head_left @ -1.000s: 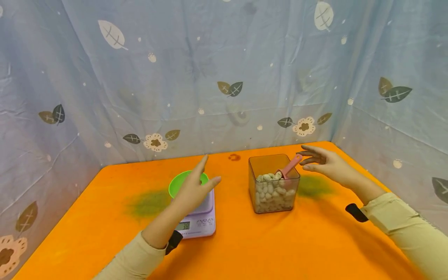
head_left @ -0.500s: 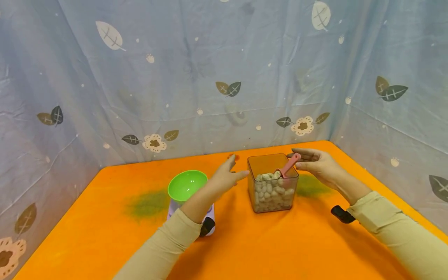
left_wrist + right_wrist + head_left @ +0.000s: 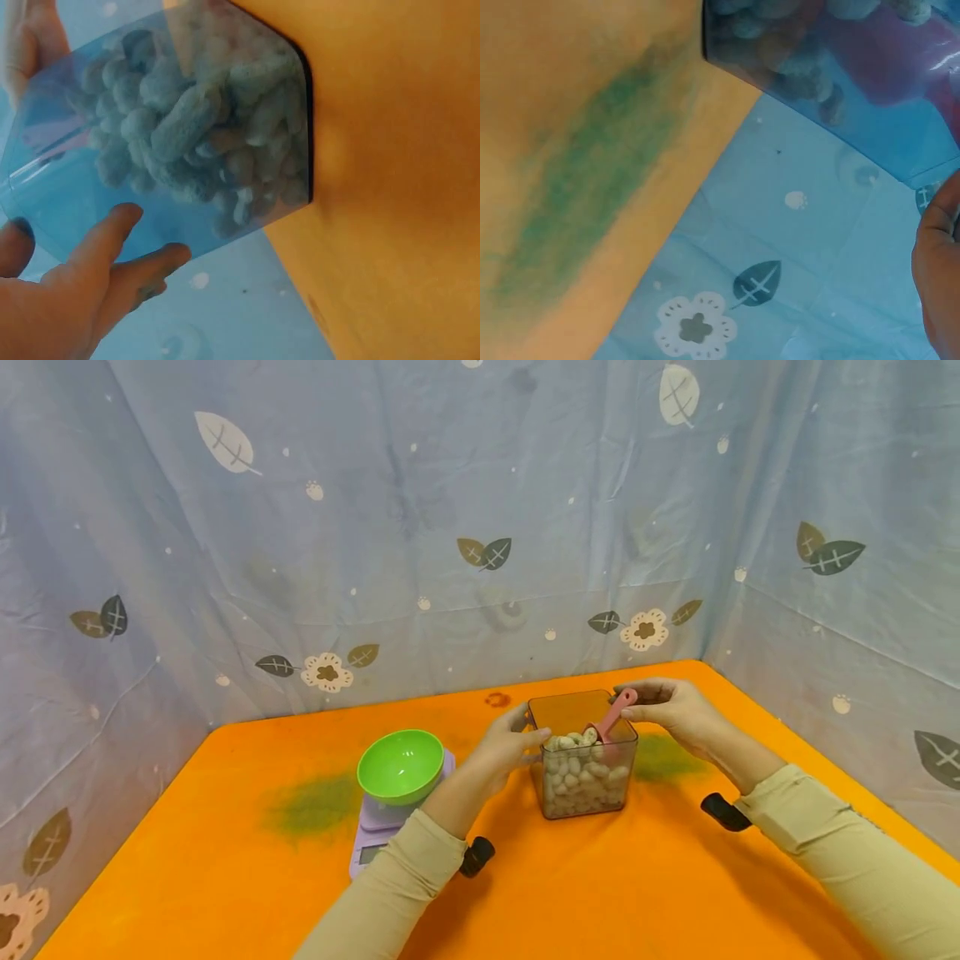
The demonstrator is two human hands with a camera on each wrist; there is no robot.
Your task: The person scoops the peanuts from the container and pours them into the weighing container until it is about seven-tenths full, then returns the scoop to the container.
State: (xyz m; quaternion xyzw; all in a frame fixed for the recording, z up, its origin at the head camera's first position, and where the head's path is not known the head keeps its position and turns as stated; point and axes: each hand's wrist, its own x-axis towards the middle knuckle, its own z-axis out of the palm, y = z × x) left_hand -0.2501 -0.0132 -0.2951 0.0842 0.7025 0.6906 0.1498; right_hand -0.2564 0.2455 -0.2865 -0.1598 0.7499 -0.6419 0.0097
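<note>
In the head view a clear, square-sided container [image 3: 562, 710] stands on the orange table, partly filled with pale, peanut-like pieces [image 3: 573, 775]. A pink scoop [image 3: 617, 714] leans in it, its handle rising past the right rim. My right hand [image 3: 673, 708] pinches the handle's top between thumb and fingers. At the left side, my left hand [image 3: 501, 750] rests against the container, thumb by the near rim. The left wrist view has its fairly straight fingers [image 3: 124, 217] along the clear wall. Only part of my right hand [image 3: 939, 277] shows at the right wrist view's edge.
A bright green bowl [image 3: 393, 768] sits on a lilac kitchen scale [image 3: 375, 827] left of the container. My left forearm [image 3: 397, 885] covers part of the scale. Behind the table hangs a blue patterned curtain [image 3: 420, 527].
My left hand has moved right, from over the scale to the container's left side. My right hand has come left and taken hold of the scoop's handle. The container stays in place.
</note>
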